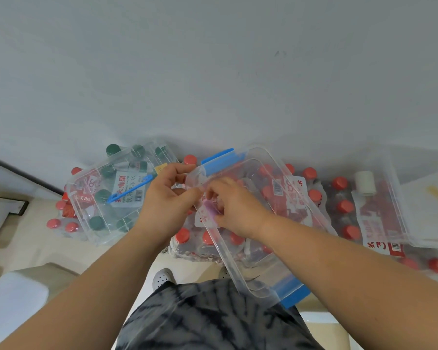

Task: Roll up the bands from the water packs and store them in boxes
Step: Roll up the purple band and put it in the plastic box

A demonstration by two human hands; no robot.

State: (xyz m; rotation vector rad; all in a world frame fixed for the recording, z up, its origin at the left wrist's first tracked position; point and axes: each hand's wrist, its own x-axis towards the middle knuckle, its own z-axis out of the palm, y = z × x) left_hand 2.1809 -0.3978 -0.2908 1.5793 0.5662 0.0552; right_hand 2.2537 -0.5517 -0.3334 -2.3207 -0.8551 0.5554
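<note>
The left hand (168,198) curls its fingers and thumb over the corner rim of a clear box (238,271). The right hand (234,210) reaches inside and pinches a small pinkish band (209,208) by the box wall. The box sits tilted on red-capped water packs (344,205) against a pale wall (213,72), with a second box (86,218) to the left.

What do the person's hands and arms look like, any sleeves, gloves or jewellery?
The left hand and right hand wear no gloves; no watch or rings are visible. No sleeves show: both arms are bare to the frame edge. Below, a dark tie-dye garment.
</note>
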